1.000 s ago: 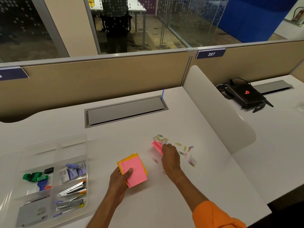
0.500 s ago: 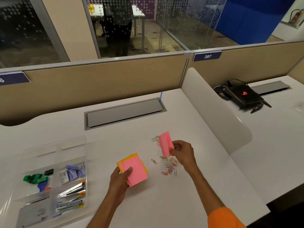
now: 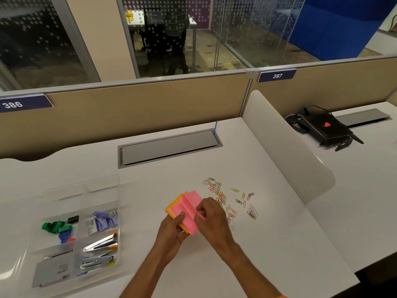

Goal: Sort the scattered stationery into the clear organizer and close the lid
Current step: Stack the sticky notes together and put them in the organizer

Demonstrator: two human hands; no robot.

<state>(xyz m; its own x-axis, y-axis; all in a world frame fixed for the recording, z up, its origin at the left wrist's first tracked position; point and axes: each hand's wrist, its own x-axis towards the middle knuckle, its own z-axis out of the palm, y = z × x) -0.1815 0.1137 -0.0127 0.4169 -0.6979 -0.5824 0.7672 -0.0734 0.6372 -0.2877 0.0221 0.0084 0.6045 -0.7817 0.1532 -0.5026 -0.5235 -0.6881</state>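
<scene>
So both hands are curled around the same stack of sticky notes (image 3: 189, 209), just left of the paper clips (image 3: 231, 201). The left hand (image 3: 171, 233) cups the stack from underneath, thumb pressed flat on the pink top sheet. The right hand (image 3: 211, 216) pinches the pink pad's right edge, fingers bent. Orange sheets peek out at the left side, soft square paper. The clips are thin coloured wire loops scattered on the smooth white counter (image 3: 279, 244). The clear plastic organizer (image 3: 101, 190) sits well left of them, lid open, staplers (image 3: 101, 244) inside.
</scene>
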